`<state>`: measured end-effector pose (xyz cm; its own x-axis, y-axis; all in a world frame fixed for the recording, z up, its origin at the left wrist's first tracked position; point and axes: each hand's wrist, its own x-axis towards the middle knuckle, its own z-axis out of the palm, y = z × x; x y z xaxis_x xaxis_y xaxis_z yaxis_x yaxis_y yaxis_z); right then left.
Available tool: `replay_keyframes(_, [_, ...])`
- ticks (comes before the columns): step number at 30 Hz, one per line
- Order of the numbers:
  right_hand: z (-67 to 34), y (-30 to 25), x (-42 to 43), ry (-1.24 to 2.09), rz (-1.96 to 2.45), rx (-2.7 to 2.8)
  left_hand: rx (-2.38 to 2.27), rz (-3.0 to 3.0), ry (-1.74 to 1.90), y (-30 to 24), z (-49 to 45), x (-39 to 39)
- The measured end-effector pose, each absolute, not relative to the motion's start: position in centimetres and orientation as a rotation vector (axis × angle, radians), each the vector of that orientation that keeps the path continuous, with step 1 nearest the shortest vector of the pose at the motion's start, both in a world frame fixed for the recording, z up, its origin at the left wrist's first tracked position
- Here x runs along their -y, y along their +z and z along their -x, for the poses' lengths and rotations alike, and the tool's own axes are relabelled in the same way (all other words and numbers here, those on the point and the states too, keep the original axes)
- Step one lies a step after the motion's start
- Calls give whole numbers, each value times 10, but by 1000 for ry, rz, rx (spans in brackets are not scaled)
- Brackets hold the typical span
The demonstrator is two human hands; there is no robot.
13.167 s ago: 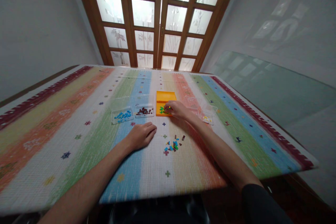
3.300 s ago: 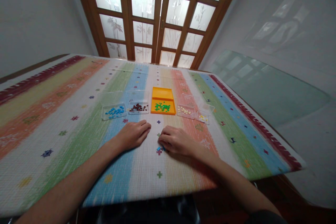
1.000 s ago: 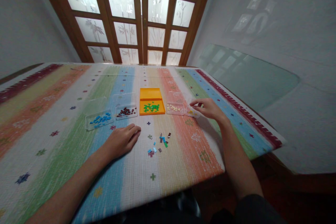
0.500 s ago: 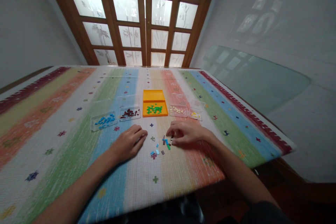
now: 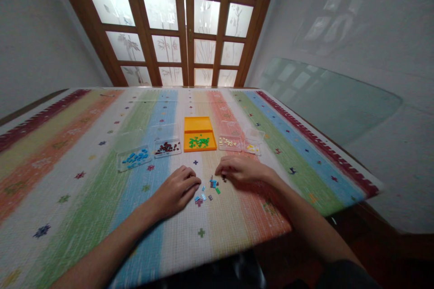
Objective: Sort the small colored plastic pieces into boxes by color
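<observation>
My left hand [image 5: 181, 188] rests on the striped cloth with its fingers curled together, just left of a loose group of small building bricks. Whatever its fingertips may hold is hidden. On the other side of the group, my right hand [image 5: 240, 169] has thumb and fingers pinched together; I cannot make out anything between them. Between the hands lie a small cluster of blue and brown bricks [image 5: 213, 183] and a green brick [image 5: 218, 191]. Light blue bricks [image 5: 203, 197] and a brown brick [image 5: 210, 197] lie nearer me. Dark brown pieces [image 5: 224, 179] sit under my right fingers.
Behind the hands stands an open orange box [image 5: 200, 150] with green bricks. To its left are clear boxes of brown bricks [image 5: 168, 146] and blue bricks [image 5: 136, 157]. To its right, clear boxes hold cream bricks [image 5: 229, 142] and yellow-and-white bricks [image 5: 252, 148].
My left hand has moved right and slightly nearer me, closer to the bricks. My right fingers have drawn together and lifted slightly, and dark brown pieces now show beneath them.
</observation>
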<state>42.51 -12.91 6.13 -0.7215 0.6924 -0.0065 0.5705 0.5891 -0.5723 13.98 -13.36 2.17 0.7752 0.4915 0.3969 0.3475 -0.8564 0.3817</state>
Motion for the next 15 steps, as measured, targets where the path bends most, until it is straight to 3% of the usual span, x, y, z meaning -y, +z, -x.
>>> replay_keyframes(15, [-424,57,126,882,1054,2633,-636,-2611,792,26,-139,132])
